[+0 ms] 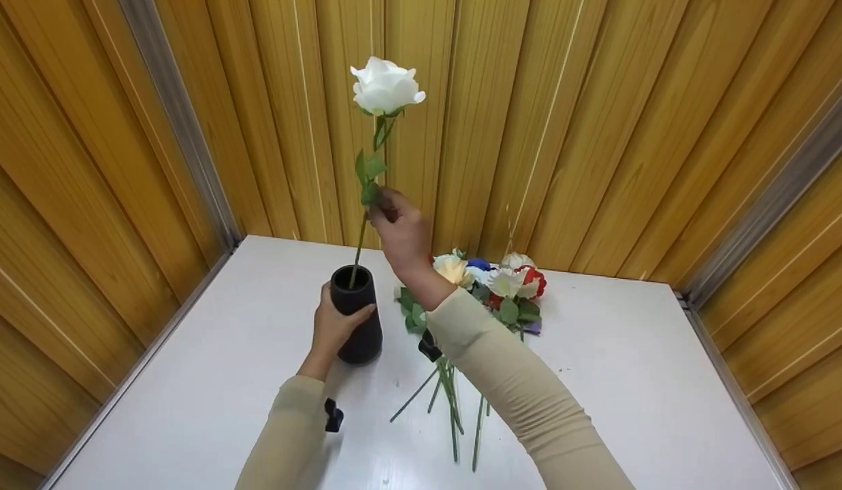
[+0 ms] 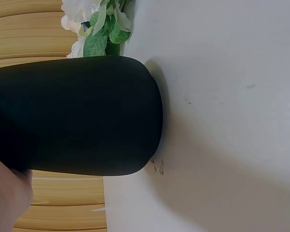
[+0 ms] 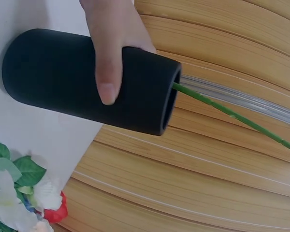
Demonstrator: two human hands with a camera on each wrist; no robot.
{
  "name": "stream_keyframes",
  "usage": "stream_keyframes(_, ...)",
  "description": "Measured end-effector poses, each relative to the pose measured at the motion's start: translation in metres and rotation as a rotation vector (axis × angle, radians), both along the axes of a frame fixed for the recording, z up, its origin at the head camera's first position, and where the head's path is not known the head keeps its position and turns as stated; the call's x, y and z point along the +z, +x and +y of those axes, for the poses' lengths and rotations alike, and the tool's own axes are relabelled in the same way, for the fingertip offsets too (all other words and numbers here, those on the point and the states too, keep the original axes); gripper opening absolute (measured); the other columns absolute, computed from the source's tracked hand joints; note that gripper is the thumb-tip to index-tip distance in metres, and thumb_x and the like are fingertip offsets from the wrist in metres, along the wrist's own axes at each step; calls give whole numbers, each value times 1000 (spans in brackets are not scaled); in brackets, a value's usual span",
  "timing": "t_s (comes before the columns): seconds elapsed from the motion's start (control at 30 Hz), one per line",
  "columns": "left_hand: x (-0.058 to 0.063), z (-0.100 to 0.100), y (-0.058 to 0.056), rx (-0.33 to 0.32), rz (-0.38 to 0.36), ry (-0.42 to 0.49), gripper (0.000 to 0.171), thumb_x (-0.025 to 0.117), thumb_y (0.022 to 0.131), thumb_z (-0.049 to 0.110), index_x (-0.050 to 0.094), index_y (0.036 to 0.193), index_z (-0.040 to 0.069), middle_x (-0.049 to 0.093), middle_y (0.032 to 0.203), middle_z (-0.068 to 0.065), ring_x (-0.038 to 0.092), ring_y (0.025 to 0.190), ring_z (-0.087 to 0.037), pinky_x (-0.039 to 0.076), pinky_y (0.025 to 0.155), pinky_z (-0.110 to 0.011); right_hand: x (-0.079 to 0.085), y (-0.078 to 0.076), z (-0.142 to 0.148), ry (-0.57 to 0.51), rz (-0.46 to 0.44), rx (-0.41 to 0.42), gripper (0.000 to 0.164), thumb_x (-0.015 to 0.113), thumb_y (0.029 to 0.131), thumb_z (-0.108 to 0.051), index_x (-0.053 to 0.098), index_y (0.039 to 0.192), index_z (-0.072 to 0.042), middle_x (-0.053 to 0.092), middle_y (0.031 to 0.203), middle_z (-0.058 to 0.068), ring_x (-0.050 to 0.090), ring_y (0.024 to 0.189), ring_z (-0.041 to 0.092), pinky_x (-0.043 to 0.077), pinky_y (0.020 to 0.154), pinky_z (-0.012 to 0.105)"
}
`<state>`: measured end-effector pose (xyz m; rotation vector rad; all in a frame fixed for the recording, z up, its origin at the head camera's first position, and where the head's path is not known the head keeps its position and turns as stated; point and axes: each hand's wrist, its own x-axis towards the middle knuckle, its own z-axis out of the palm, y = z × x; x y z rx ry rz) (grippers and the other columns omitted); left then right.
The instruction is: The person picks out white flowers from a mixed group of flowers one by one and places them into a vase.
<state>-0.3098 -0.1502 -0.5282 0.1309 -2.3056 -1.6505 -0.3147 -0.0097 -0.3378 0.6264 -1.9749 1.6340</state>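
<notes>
A black vase (image 1: 358, 333) stands upright on the white table, and my left hand (image 1: 335, 325) grips its upper part, thumb across the front. Above it, my right hand (image 1: 401, 228) pinches the green stem of a white rose (image 1: 386, 87) just by its leaves. The bloom is held high against the wooden wall. The stem's lower end goes into the vase mouth, and its tip is hidden inside. In the right wrist view the stem (image 3: 237, 116) slants out past the rim, with the left thumb (image 3: 108, 79) lying on the vase (image 3: 63, 72).
To the right of the vase lies a bunch of flowers (image 1: 506, 286) in white, cream, red and blue, partly behind the right forearm. Their bare stems (image 1: 451, 401) point toward the front of the table (image 1: 189, 381). Wood-patterned walls (image 1: 489, 136) enclose the table's back and sides.
</notes>
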Motion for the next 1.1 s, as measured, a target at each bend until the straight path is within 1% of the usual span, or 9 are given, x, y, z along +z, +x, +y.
stream_keyframes(0.2, -1, 0, -1, 5, -5, -1, 95, 85, 79, 31, 34, 153, 2, 49, 154, -23, 48, 144, -40, 35, 124, -55, -19, -3, -6, -2, 19, -5, 17, 62, 95, 0, 71, 108, 6, 75, 92, 24, 72, 80, 32, 60, 72, 23)
stream_keyframes(0.33, -2, 0, 0, 11, 7, -3, 93, 85, 78, 30, 36, 152, 2, 51, 153, -23, 50, 142, -40, 37, 123, -55, -29, -1, -10, 22, -6, -19, 16, 65, 94, -1, 73, 107, 5, 76, 92, 21, 71, 80, 28, 58, 72, 20)
stream_keyframes(0.5, -2, 0, 1, 12, 24, 1, 91, 85, 79, 26, 37, 151, 2, 53, 151, -23, 51, 140, -40, 39, 121, -55, -38, 2, -15, 54, -17, -32, 18, 66, 92, -1, 73, 108, 5, 76, 92, 21, 72, 82, 29, 60, 74, 25)
stream_keyframes(0.63, -2, -1, 0, 10, 38, -7, 91, 85, 79, 27, 37, 151, 1, 53, 151, -24, 51, 141, -39, 39, 121, -55, -45, 4, -18, 62, -49, -2, 19, 66, 93, -1, 72, 109, 6, 76, 94, 23, 71, 83, 31, 62, 76, 29)
stream_keyframes(0.8, -2, -1, 0, 3, 33, 1, 91, 85, 79, 30, 36, 152, 2, 52, 152, -23, 51, 141, -39, 39, 121, -55, -54, 5, -20, 90, -65, 7, 18, 66, 93, -1, 72, 109, 5, 76, 94, 22, 72, 83, 31, 63, 77, 32)
stream_keyframes(1.0, -3, -2, -1, -13, 43, -2, 94, 85, 79, 31, 34, 153, 3, 49, 155, -22, 48, 144, -39, 37, 123, -56, -66, 9, -22, 140, -70, -34, 16, 69, 92, -4, 74, 106, 2, 77, 91, 18, 71, 79, 26, 60, 73, 28)
stream_keyframes(1.1, -3, -2, 0, -20, 47, 6, 95, 85, 79, 31, 34, 154, 3, 48, 156, -22, 47, 145, -38, 35, 123, -57, -74, 11, -22, 181, -76, -56, 16, 70, 91, -5, 74, 105, 1, 78, 90, 17, 71, 80, 25, 62, 74, 30)
